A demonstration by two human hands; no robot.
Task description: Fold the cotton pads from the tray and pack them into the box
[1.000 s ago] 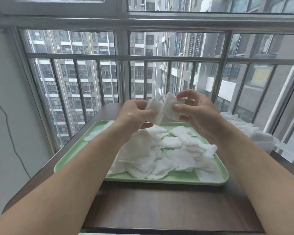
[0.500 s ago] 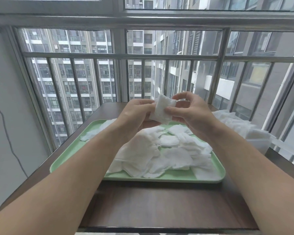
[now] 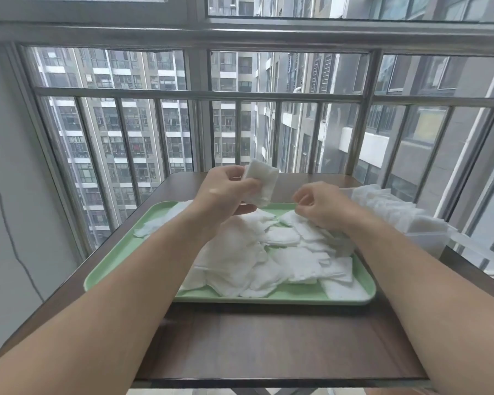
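A green tray [image 3: 117,258] on the brown table holds a loose heap of white cotton pads [image 3: 257,252]. My left hand [image 3: 226,192] is raised over the tray's far side and pinches a folded cotton pad [image 3: 261,182]. My right hand [image 3: 320,205] hovers low over the right part of the heap with its fingers curled; I cannot tell whether it touches or holds a pad. A clear box [image 3: 419,238] stands at the right of the tray with a row of folded pads [image 3: 388,206] in it.
The brown table [image 3: 268,343] has bare wood in front of the tray. A metal window railing [image 3: 200,95] runs close behind the table's far edge. A grey wall [image 3: 12,195] stands at the left.
Both hands held the pad together before. Now my right hand has let go and dropped toward the heap, while my left hand keeps the folded pad raised.
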